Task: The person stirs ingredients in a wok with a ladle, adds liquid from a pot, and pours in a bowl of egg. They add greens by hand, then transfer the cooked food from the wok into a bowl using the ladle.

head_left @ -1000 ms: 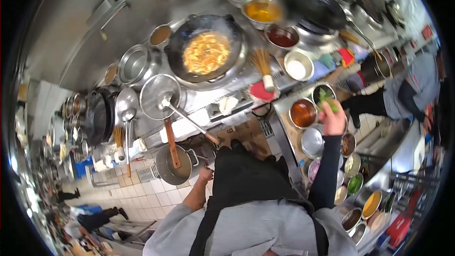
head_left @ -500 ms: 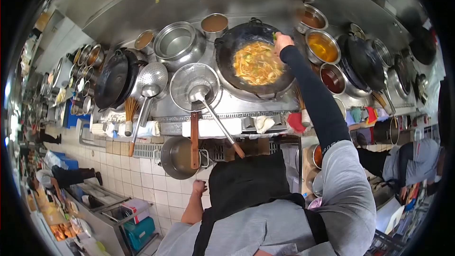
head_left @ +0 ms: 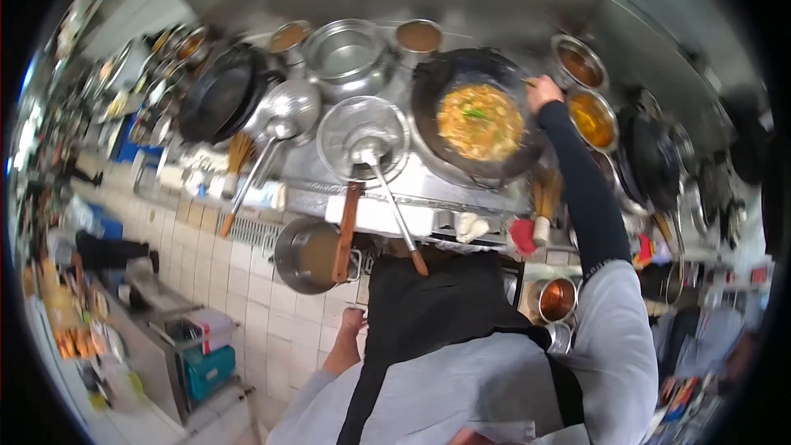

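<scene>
The greens (head_left: 475, 114) have just landed in a small, leafy clump on the glossy orange-brown food (head_left: 494, 133) in the round, black wok (head_left: 430, 103), so they look added but unmixed. Your right hand (head_left: 545, 96) is at the wok's right rim, fingers bunched; whether it grips anything, I can't tell. Your left hand (head_left: 353, 320) hangs low, too blurred to read. A shiny metal ladle (head_left: 369, 148) lies over the fine-mesh strainer (head_left: 336, 125).
</scene>
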`<state>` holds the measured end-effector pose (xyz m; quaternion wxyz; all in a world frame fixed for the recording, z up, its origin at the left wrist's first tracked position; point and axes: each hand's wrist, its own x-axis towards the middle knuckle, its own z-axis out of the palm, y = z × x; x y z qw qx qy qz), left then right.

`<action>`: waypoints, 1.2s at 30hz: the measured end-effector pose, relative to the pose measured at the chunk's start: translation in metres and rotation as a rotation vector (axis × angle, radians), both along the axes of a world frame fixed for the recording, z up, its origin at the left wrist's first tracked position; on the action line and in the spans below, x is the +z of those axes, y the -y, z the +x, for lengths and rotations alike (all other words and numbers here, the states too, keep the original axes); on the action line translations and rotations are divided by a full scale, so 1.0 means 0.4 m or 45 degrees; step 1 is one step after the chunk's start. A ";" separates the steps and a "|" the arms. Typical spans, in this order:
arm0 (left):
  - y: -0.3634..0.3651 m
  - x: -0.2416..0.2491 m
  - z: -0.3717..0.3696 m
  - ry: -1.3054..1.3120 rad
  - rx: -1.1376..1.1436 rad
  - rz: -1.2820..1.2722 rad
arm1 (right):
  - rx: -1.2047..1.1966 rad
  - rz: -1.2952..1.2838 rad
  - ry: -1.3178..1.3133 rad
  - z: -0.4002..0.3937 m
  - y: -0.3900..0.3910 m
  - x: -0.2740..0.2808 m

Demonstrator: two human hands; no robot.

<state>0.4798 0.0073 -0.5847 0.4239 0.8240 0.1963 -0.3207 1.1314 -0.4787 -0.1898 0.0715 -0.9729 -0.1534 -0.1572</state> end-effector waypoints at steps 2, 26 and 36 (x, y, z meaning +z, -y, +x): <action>0.038 -0.014 0.058 -0.104 0.423 -0.097 | -0.074 0.288 -0.073 0.002 -0.031 0.013; 0.092 0.138 0.042 -0.292 0.987 0.127 | 0.023 -0.158 -0.417 0.154 -0.022 -0.158; 0.049 0.172 -0.176 -0.322 1.269 0.516 | 0.223 1.154 -0.726 -0.448 -0.230 -0.315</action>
